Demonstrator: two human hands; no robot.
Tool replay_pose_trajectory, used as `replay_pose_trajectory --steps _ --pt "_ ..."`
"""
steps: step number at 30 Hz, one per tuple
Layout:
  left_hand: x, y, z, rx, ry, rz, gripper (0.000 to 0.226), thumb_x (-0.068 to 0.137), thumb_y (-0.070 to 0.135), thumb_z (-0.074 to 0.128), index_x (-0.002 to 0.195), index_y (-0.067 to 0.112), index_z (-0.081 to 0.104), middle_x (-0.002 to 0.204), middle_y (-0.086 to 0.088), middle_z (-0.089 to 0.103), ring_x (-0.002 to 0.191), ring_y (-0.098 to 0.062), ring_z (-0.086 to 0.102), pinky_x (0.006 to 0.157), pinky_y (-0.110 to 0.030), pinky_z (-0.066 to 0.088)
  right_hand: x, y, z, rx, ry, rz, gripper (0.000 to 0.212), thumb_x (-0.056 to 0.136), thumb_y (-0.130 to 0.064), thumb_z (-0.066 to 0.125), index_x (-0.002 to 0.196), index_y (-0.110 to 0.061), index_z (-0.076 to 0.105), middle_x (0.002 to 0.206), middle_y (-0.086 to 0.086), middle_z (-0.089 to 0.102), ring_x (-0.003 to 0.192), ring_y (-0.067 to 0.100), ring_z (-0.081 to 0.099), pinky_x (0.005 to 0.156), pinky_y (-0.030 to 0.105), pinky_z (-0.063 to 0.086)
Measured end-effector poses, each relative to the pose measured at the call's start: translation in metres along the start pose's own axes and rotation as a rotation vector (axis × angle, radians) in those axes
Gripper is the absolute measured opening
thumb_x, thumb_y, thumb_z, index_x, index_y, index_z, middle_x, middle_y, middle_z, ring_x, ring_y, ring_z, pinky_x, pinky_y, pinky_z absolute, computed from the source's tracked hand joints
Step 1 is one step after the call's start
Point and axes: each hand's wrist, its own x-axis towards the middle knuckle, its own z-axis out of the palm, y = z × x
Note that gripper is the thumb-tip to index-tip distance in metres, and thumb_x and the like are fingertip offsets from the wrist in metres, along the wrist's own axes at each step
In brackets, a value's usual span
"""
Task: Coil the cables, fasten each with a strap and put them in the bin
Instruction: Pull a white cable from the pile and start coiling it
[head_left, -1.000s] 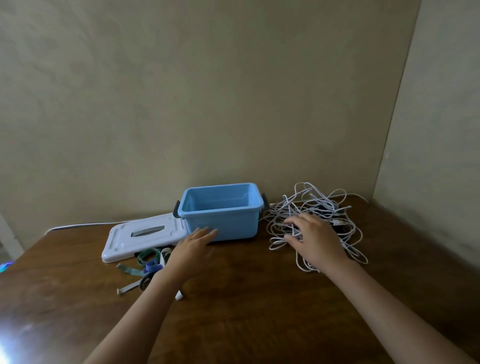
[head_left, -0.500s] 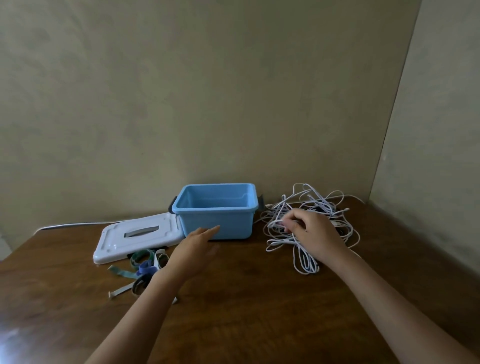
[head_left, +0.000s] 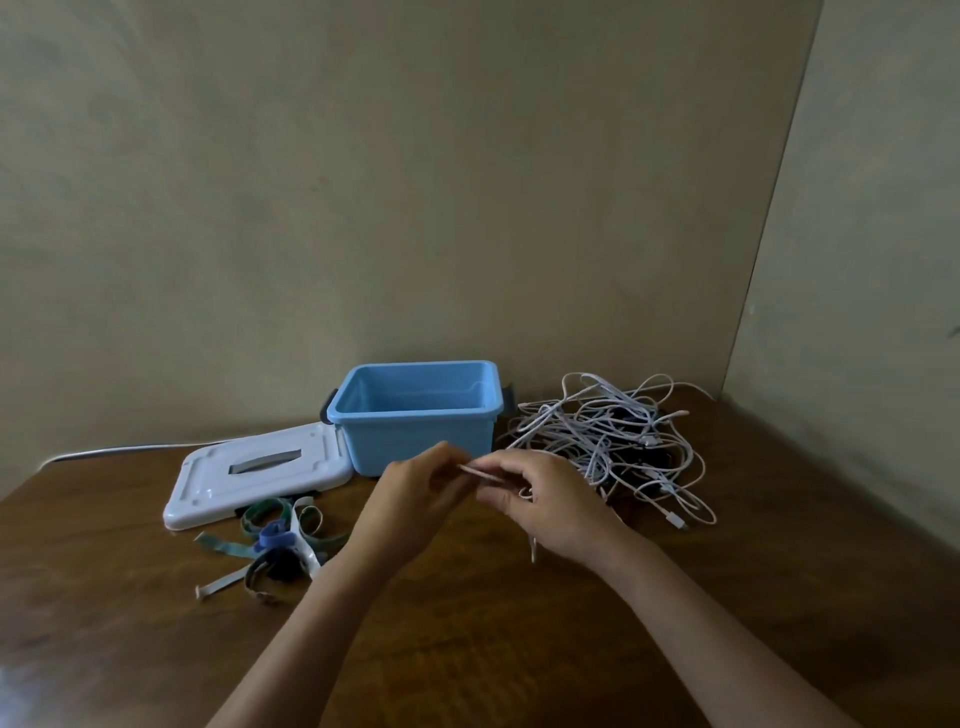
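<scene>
- My right hand (head_left: 550, 499) has its fingers curled around one end of a white cable (head_left: 480, 472), and my left hand (head_left: 415, 493) pinches the same piece with thumb and fingertips; the two hands almost touch, in front of the bin (head_left: 415, 436).
- The rest of this cable seems to run back into the tangled cable pile (head_left: 608, 441), which lies just right of the bin. A thin end also hangs below my right hand.
- I think the first risk is the tangle: if I pull hard, the loops may tighten into a knot, or the whole pile may be dragged along the table (head_left: 493, 649).
- A second risk: the pile is light and the bin appears empty, so a caught loop could pull at the bin or sweep the connectors to the table edge.
- A third risk: my hold is only at the fingertips, and a thin smooth cable can slip out when I begin to coil it.
- The straps (head_left: 280, 540) lie in a loose heap to the left, near the white lid (head_left: 260, 473), some overlapping. When I take one, others may come with it.
- The surface is dark brown wood with visible grain and a bright reflection at the lower left.
- The table stands in a corner, against plain beige walls; another white cord (head_left: 119, 451) runs along the back edge at the left. The light is dim.
</scene>
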Motion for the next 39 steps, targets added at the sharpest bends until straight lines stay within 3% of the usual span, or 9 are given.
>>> replay_pose_trajectory --steps 8,13,18,21,24,27,32,36,39 --pt "0.003 -0.022 -0.02 -0.414 0.191 -0.292 0.014 0.101 0.017 0.056 0.098 0.011 0.069 0.087 0.006 0.078 0.085 -0.004 0.072 0.069 -0.014 0.054 -0.013 0.048 -0.006 -0.387 -0.085 0.269 0.082 0.09 -0.058 0.066 0.158 -0.035 0.029 0.161 -0.012 0.034 0.147 0.013 0.033 0.12 0.04 0.033" --pt "-0.003 -0.052 -0.018 -0.301 0.088 -0.345 0.016 0.1 0.014 0.059 0.104 0.021 0.073 0.091 0.011 0.077 0.091 -0.001 0.069 0.077 -0.019 0.051 -0.009 0.062 0.013 -0.448 0.048 0.162 0.016 0.097 -0.045 0.064 0.109 -0.035 0.067 0.106 -0.018 0.067 0.102 0.001 0.055 0.118 0.037 0.033" --pt "-0.021 -0.078 -0.013 -0.098 -0.021 -0.281 0.058 0.093 -0.009 0.053 0.112 0.044 0.065 0.108 0.015 0.073 0.108 -0.001 0.066 0.096 -0.033 0.055 0.011 0.053 0.02 -0.266 0.146 0.033 0.019 0.097 -0.04 0.064 0.11 -0.032 0.075 0.09 -0.018 0.071 0.081 -0.005 0.063 0.074 0.016 0.049" --pt "-0.037 -0.078 -0.011 -0.198 0.157 -0.281 0.039 0.097 0.013 0.053 0.116 0.044 0.065 0.12 0.015 0.067 0.115 0.003 0.057 0.099 -0.035 0.052 0.025 0.041 0.028 -0.138 0.197 -0.055 0.022 0.096 -0.035 0.067 0.114 -0.029 0.077 0.084 -0.019 0.071 0.078 -0.005 0.066 0.07 0.012 0.05" --pt "-0.044 -0.066 -0.013 -0.243 0.186 -0.171 0.039 0.094 0.056 0.044 0.119 0.036 0.068 0.116 0.018 0.067 0.115 -0.003 0.059 0.095 -0.032 0.051 0.034 0.031 0.044 -0.11 0.179 -0.143 0.023 0.094 -0.033 0.07 0.116 -0.028 0.077 0.088 -0.018 0.073 0.084 -0.002 0.066 0.072 0.01 0.049" --pt "-0.045 -0.047 -0.006 -0.121 0.102 -0.102 0.038 0.092 0.067 0.049 0.111 0.04 0.067 0.101 0.021 0.071 0.1 0.001 0.065 0.081 -0.022 0.055 0.032 0.024 0.065 -0.101 0.191 -0.196 0.023 0.094 -0.032 0.071 0.116 -0.026 0.077 0.096 -0.012 0.076 0.088 0.002 0.068 0.08 0.016 0.052" --pt "-0.049 -0.047 -0.004 -0.154 0.194 -0.093 0.031 0.098 0.043 0.044 0.094 0.028 0.07 0.066 0.004 0.069 0.065 -0.009 0.067 0.067 -0.022 0.055 0.023 0.024 0.064 -0.206 0.126 -0.245 0.025 0.09 -0.038 0.074 0.115 -0.034 0.072 0.098 -0.017 0.073 0.092 0.0 0.066 0.087 0.022 0.051" --pt "-0.048 -0.052 -0.027 -0.461 0.356 -0.211 0.031 0.107 0.02 0.043 0.089 0.006 0.065 0.05 -0.003 0.046 0.045 -0.017 0.047 0.044 -0.027 0.045 0.019 0.044 0.044 -0.457 0.216 -0.215 0.03 0.088 -0.029 0.078 0.117 -0.03 0.07 0.115 -0.012 0.071 0.113 0.008 0.061 0.121 0.03 0.023" --pt "-0.049 -0.058 -0.039 -0.562 0.401 -0.263 0.032 0.108 0.022 0.041 0.089 0.005 0.061 0.053 0.002 0.038 0.047 -0.011 0.035 0.041 -0.023 0.032 0.02 0.057 0.032 -0.471 0.31 -0.117 0.023 0.09 -0.025 0.076 0.113 -0.026 0.072 0.119 -0.006 0.07 0.121 0.016 0.057 0.118 0.023 0.012"
